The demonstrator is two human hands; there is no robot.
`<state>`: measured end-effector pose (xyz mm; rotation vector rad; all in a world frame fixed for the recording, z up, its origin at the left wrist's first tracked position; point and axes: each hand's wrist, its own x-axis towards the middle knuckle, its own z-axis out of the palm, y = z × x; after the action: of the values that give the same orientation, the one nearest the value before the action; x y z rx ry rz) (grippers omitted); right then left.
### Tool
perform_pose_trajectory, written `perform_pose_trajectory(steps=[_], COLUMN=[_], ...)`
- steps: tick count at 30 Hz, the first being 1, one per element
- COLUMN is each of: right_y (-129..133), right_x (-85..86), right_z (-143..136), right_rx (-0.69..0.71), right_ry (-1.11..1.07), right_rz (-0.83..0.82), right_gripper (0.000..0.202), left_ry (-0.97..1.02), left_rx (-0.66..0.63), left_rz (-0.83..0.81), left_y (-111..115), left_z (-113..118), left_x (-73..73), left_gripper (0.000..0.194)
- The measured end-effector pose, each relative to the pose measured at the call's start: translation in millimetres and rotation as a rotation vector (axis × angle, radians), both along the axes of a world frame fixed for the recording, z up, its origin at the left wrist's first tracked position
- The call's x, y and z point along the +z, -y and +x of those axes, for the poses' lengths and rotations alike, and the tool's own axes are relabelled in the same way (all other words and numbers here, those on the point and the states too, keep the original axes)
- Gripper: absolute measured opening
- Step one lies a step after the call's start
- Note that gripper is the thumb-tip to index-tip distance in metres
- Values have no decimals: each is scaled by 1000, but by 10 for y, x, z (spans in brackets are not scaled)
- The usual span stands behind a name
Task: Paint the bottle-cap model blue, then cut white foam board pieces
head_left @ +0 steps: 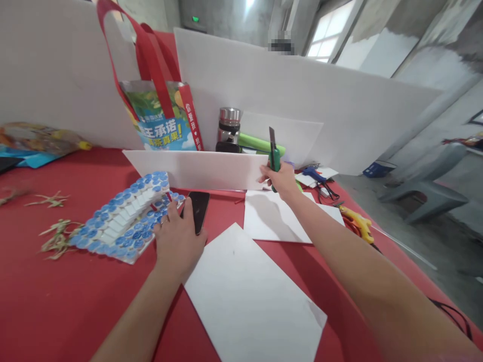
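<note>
My right hand is closed around a green utility knife, its blade out and pointing up, in front of an upright white board. My left hand is low over the red table, fingers spread. Its index finger and thumb lie along the left and near edges of a black phone; I cannot tell how firmly they touch it. Left of that hand rests a white piece covered with blue discs, with a row of small white strips in its middle. A blank white board lies flat between my arms.
Another white sheet lies under my right forearm. On the right are a blue glue gun and a yellow-handled tool. Behind stand a printed bag and a steel-lidded bottle. Raffia bundles lie left.
</note>
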<state>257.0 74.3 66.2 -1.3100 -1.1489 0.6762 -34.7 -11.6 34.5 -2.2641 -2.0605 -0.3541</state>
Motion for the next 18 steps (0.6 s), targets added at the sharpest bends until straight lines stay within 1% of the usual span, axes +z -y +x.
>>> perform_pose_trajectory(steps=[4, 8, 11, 15, 18], right_y=[-137, -228, -224, -155, -131], right_x=[-41, -90, -152, -242, -282], right_z=[-166, -301, -354, -365, -355], right_rx=[8, 15, 26, 34, 31], right_ry=[16, 62, 132, 215, 237], right_rz=[-52, -99, -139, -168, -168], right_gripper=[30, 29, 30, 23, 19], left_ry=[8, 5, -3, -7, -12], left_rx=[1, -11, -14, -20, -28], left_rz=[8, 18, 20, 10, 7], left_y=[-6, -6, -3, 2, 8], left_z=[-9, -25, -24, -7, -3], left_x=[-8, -42, -52, -46, -46], left_gripper=[73, 75, 75, 76, 74])
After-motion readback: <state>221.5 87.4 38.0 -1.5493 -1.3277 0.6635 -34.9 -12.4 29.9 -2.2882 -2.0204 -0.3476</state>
